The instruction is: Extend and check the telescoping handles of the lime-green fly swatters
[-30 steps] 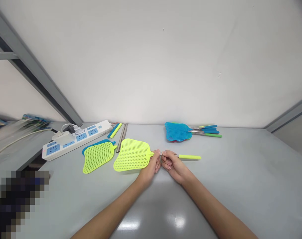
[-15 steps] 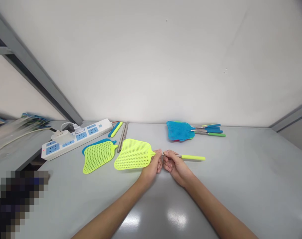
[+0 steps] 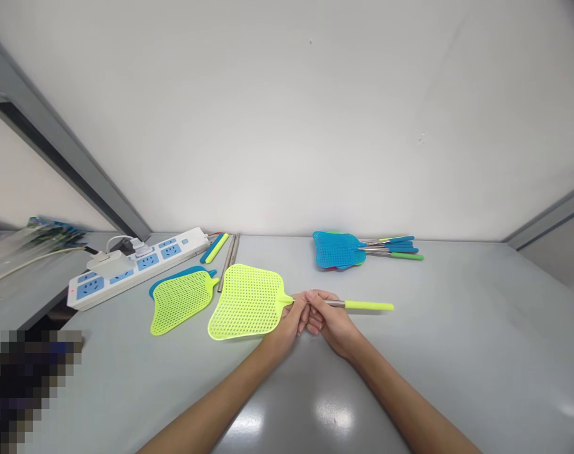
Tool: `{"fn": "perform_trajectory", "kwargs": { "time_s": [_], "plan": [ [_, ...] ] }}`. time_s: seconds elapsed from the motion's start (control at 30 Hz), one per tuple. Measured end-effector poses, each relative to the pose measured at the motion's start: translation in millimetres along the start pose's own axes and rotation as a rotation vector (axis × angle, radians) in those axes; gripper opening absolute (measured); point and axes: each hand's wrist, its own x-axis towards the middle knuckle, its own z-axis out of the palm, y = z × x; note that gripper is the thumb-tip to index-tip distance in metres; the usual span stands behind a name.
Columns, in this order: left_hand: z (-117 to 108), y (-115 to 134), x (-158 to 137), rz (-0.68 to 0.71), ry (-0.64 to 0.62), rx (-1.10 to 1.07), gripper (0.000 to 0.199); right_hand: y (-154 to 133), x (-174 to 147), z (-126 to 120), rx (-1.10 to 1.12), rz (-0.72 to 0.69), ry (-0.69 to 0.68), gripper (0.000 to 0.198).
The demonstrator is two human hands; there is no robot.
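In the head view, with the clock face centred on the two hands, the markings on the white power strip [image 3: 130, 273], between nine and ten o'clock, are too small to read, and the bright printing on the clear packets [image 3: 55, 233], farther out that way, is blurred; the left forearm comes in from between seven and eight o'clock, the right from between four and five, and both wrists angle inward so that the hands meet; the left hand [image 3: 289, 323] is closed on the neck end of a yellow-green fly swatter [image 3: 246, 302], thumb on top and fingers curled below; the right hand [image 3: 332, 320] pinches its steel shaft [image 3: 334, 303] between thumb and forefinger, the other fingers curled in; the swatter's mesh head points to nine o'clock and its grip [image 3: 369, 306] to three; beyond the mesh, at nine, a loose yellow-green head [image 3: 183, 304] overlaps a blue head [image 3: 180, 273]; at ten lie two metal rods [image 3: 229, 261], and just past them a blue and a yellow loose grip [image 3: 217, 248]; at one o'clock rests a stack of swatters [image 3: 338, 250], blue on top, handles toward three.
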Motion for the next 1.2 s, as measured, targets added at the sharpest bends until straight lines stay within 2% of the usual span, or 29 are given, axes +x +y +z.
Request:
{"fn": "perform_trajectory", "kwargs": {
  "time_s": [0.33,0.53,0.77,0.93,1.2],
  "plan": [
    [-2,-11,7,0.018,-0.029,-0.052,0.052,-3,3,5,0.061,0.06,0.139,0.031],
    [-1,-13,7,0.041,0.001,0.022,0.052,-5,4,8,0.062,0.082,0.193,0.03],
    [0,-11,8,0.056,0.037,0.081,0.052,-5,4,8,0.093,0.087,0.235,0.029],
    [3,-10,10,0.042,0.048,0.046,0.052,-6,5,7,0.128,0.07,0.283,0.027],
    [4,6,9,0.02,0.072,0.15,0.052,-9,5,6,0.17,0.04,0.27,0.028]
  ]
}}
